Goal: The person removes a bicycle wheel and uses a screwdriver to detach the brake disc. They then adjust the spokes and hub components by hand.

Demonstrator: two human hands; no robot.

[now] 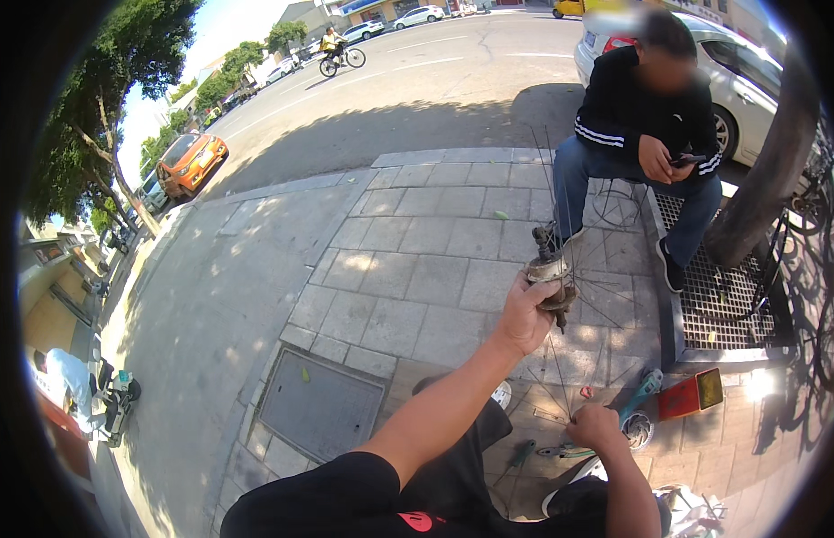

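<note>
My left hand (527, 318) is stretched out ahead and closed round a dirty metal wheel hub (547, 269). Thin wire spokes (560, 179) stick out from the hub in several directions, some upward and some toward the right. Lower and nearer to me, my right hand (598, 425) is closed with its fingers pinched at the lower end of one long spoke (558, 377) that runs down from the hub. Beside the right hand lie a round silver toothed disc (638, 432), a teal-handled tool (646, 390), pliers (560, 452) and a green-handled screwdriver (522, 453).
A red open box (690, 395) stands right of the tools. Ahead right, a person (650, 117) sits holding a phone (688, 161), by a tree trunk (767, 188) and metal grate (731, 336). A metal cover (321, 401) lies in the paving at left. A cyclist (339, 54) and cars are beyond.
</note>
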